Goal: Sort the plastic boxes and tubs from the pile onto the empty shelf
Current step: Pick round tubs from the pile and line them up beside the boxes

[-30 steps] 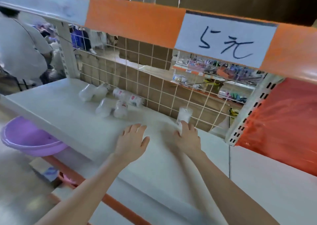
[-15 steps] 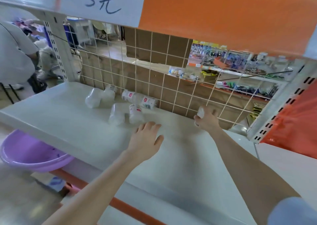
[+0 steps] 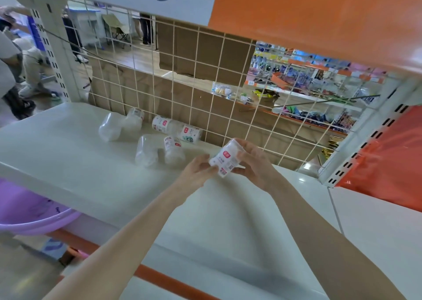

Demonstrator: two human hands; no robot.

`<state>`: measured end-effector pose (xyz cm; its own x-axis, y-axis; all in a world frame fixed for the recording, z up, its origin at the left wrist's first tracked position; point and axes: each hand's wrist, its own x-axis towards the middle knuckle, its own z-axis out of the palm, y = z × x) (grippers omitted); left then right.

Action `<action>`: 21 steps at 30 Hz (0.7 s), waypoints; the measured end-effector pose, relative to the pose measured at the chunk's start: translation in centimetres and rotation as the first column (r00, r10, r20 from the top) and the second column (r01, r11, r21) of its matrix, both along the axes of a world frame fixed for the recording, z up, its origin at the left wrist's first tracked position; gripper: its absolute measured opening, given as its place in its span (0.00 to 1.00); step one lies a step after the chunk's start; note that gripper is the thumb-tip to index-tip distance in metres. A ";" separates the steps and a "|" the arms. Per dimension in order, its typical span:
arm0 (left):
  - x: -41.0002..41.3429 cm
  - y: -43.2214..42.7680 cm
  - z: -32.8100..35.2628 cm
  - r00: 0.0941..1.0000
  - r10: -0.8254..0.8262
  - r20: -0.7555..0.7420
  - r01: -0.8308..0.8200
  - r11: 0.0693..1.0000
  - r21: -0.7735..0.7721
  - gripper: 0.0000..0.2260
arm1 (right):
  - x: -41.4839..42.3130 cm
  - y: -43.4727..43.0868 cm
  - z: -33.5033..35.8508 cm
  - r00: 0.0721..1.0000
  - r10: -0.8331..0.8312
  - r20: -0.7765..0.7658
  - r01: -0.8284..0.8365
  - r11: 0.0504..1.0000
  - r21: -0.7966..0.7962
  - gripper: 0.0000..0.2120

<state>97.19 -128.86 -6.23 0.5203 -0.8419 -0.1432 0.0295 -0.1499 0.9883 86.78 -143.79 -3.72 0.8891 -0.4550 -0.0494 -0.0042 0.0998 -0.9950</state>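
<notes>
Both hands meet at mid-frame. The left hand (image 3: 196,171) pinches the lower end of a small clear tub (image 3: 225,160) with a white label, and the right hand (image 3: 254,162) curls round its upper end, over the white shelf (image 3: 68,167). More tubs (image 3: 146,151) (all tipped on their sides) lie up-left, near the wire grid back (image 3: 205,82). A purple basin (image 3: 27,215) sits at lower left. Stocked store shelves (image 3: 319,82) show through the grid at upper right.

You face a white wire grid (image 3: 198,82) backed by brown cardboard (image 3: 187,55); wooden floor (image 3: 127,58) upper left, stocked shelves (image 3: 308,82) upper right.
</notes>
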 end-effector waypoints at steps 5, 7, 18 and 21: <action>0.5 0.4 -0.2 0.963 -0.140 -0.231 0.115 0.986 -0.118 0.16 | 0.3 1.1 0.9 0.994 0.077 0.078 -0.083 0.994 0.073 0.20; 0.3 0.5 -0.3 0.977 -0.103 -0.187 0.075 0.986 -0.152 0.15 | 0.3 1.5 0.8 0.996 0.049 0.080 -0.057 0.993 0.100 0.20; 0.0 0.2 -1.8 0.746 0.227 0.626 -0.220 0.971 -0.089 0.21 | 0.3 3.8 -1.3 0.931 -0.346 -0.116 0.285 0.888 -0.360 0.29; 2.0 0.2 -1.5 0.535 0.253 0.806 -0.311 0.946 -0.091 0.21 | -0.7 2.9 -2.3 0.878 -0.462 -0.127 0.347 0.794 -0.499 0.32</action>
<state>99.18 -128.63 -7.72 0.6525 -0.6361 0.4118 -0.7138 -0.3337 0.6157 86.10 -140.93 -5.97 0.6062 -0.7921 0.0719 -0.2987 -0.3105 -0.9024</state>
